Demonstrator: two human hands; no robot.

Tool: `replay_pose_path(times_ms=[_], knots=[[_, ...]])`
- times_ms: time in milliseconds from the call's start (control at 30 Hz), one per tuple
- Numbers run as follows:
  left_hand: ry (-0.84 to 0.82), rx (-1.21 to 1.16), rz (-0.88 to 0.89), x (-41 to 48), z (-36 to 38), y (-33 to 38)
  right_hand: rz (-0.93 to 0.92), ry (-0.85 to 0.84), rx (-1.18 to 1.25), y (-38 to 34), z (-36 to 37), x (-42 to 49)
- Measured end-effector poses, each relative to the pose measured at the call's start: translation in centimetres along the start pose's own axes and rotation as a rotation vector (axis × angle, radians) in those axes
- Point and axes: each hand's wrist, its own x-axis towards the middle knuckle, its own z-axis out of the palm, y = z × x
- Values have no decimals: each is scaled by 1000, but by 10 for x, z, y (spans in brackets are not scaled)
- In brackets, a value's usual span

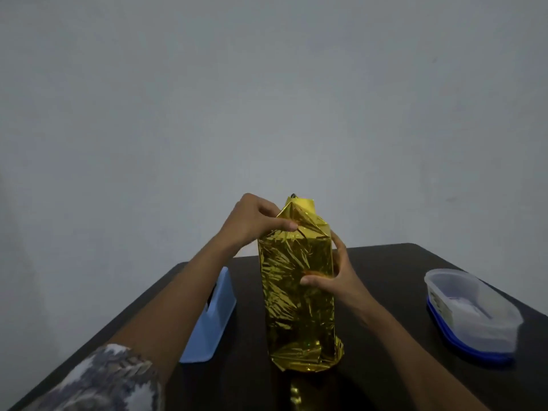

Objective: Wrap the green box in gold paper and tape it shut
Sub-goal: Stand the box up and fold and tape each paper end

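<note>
A tall box stands upright on the dark table, fully covered in crinkled gold paper (296,301); none of its green surface shows. My left hand (252,223) is at the top left corner, thumb and fingers pinching the folded paper flap there. My right hand (332,277) holds the right side of the wrapped box about a third of the way down, thumb on the front face, fingers round the side. The paper at the top is gathered into folds. At the bottom it flares out in loose creases on the table.
A light blue tape dispenser (212,318) stands on the table (385,268) just left of the box. A clear plastic container with a blue lid (471,315) lies upside down at the right edge. A plain grey wall is behind.
</note>
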Motion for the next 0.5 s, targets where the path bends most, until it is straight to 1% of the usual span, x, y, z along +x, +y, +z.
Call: replay_pose_path(times_ms=[100, 300, 333, 367, 433, 500], knots=[[17, -232, -59, 7, -9, 8, -16, -29, -17, 0, 0, 1], [38, -274, -66, 8, -10, 14, -21, -61, -57, -10, 2, -6], [45, -278, -68, 9, -9, 14, -35, -29, -53, -16, 3, -8], [51, -281, -67, 9, -9, 14, -69, 39, -40, -21, 4, -8], [63, -283, -59, 10, -9, 14, -192, 225, -36, -32, 7, -8], [71, -272, -49, 10, -10, 13, -292, 358, -81, -41, 10, -4]])
